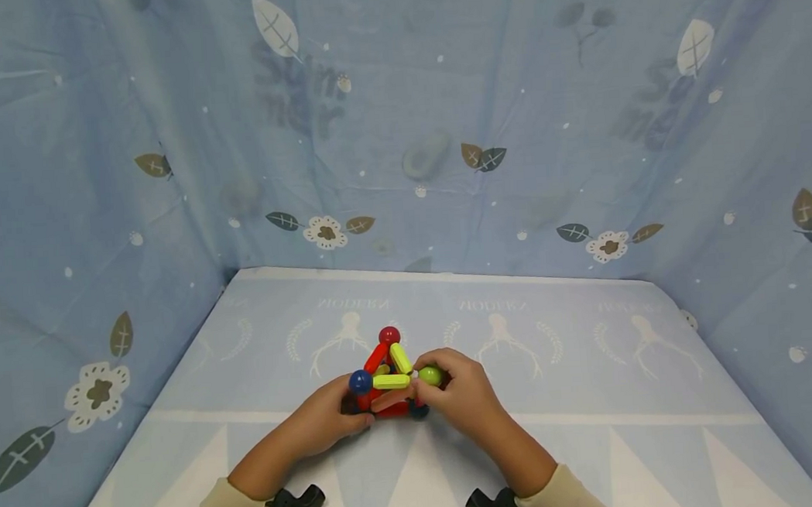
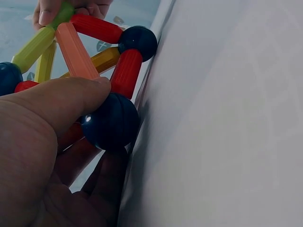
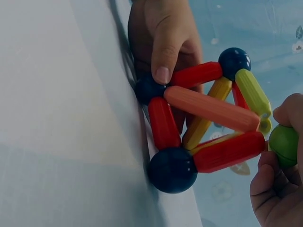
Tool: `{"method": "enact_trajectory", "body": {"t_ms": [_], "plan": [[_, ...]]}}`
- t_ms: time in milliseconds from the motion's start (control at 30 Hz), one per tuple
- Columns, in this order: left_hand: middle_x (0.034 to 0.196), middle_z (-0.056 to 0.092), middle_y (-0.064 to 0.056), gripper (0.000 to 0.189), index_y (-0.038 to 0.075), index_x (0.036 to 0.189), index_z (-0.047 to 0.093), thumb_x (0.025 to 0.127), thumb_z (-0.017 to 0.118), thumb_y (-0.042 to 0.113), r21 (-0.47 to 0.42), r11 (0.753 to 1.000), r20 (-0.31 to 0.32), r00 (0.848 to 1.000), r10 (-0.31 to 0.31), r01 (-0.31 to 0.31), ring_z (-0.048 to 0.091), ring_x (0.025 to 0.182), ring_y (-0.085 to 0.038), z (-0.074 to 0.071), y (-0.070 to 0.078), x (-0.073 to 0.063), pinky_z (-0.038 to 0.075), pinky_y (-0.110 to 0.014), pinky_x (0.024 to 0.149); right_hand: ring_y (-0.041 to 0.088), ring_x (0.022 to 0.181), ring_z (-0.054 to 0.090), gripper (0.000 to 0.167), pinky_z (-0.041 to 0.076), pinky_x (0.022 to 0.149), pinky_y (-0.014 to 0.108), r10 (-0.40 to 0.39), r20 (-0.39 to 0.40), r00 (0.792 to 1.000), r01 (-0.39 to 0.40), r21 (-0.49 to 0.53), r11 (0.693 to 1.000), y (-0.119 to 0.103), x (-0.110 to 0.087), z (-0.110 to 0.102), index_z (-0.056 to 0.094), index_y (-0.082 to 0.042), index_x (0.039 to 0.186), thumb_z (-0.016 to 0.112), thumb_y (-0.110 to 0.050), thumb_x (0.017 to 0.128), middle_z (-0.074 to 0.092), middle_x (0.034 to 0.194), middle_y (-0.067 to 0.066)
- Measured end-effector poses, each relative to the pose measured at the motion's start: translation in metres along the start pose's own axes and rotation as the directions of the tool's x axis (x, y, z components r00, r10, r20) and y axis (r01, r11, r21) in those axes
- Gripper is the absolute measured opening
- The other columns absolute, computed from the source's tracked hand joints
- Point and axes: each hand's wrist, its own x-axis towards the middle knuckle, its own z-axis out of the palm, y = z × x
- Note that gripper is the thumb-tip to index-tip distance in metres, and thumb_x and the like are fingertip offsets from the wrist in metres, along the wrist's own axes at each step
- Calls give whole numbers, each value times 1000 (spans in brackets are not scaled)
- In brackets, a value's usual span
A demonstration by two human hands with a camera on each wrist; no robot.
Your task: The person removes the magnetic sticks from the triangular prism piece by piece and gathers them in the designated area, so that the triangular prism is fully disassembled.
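A toy frame of magnetic-style building rods and balls stands on the table between both hands. At its near left corner my left hand (image 1: 321, 420) grips a dark blue ball (image 2: 111, 122), thumb across it by the end of a salmon rod (image 3: 213, 108). My right hand (image 1: 466, 393) pinches a green ball (image 3: 284, 145) at the upper right, where yellow-green rods (image 1: 391, 381), the salmon rod and a red rod (image 3: 229, 152) converge. Whether every rod end touches the green ball is unclear. A red ball (image 1: 389, 335) tops the far corner; another blue ball (image 1: 360, 382) sits left.
The patterned tabletop cloth (image 1: 594, 366) spreads around the frame on all sides. Blue printed curtains (image 1: 384, 131) hang behind the table and at both sides. Black wrist mounts (image 1: 292, 505) sit at both sleeve cuffs.
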Motion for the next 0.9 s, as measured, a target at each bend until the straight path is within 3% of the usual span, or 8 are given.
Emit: {"method": "enact_trajectory", "body": {"t_ms": [200, 433, 733, 900], "plan": [[129, 67, 0, 52, 18, 137, 62, 90, 84, 21, -2, 1000, 12, 1000, -24, 24, 63, 115, -18, 0, -2, 0, 52, -51, 105, 16, 79, 59, 22, 55, 65, 23, 91, 39, 995, -92, 17, 996, 17, 7, -7, 74, -15, 113, 81, -18, 92, 66, 106, -3], [129, 66, -1, 52, 18, 138, 60, 91, 83, 21, -12, 1000, 21, 1000, -11, 12, 63, 112, -16, -1, -3, 1, 54, -49, 103, 20, 89, 61, 32, 54, 73, 30, 250, 68, 966, -250, -4, 968, 45, 26, -26, 72, -16, 125, 79, -18, 94, 67, 110, 3], [131, 65, -2, 54, 16, 139, 59, 91, 83, 21, -21, 1000, 18, 1000, -19, 19, 62, 116, -19, 0, -2, 1, 51, -52, 107, 21, 98, 62, 41, 54, 74, 31, 316, 65, 947, -310, -85, 947, 80, 55, -41, 70, -17, 134, 79, -17, 95, 65, 128, 8], [129, 65, -1, 51, 18, 137, 60, 91, 82, 21, -29, 1000, 29, 1000, -11, 12, 61, 115, -18, -1, -3, 1, 50, -52, 107, 20, 102, 64, 40, 55, 79, 33, 372, 37, 927, -368, -92, 925, 96, 58, -42, 66, -13, 128, 81, -22, 93, 66, 126, 9]]}}
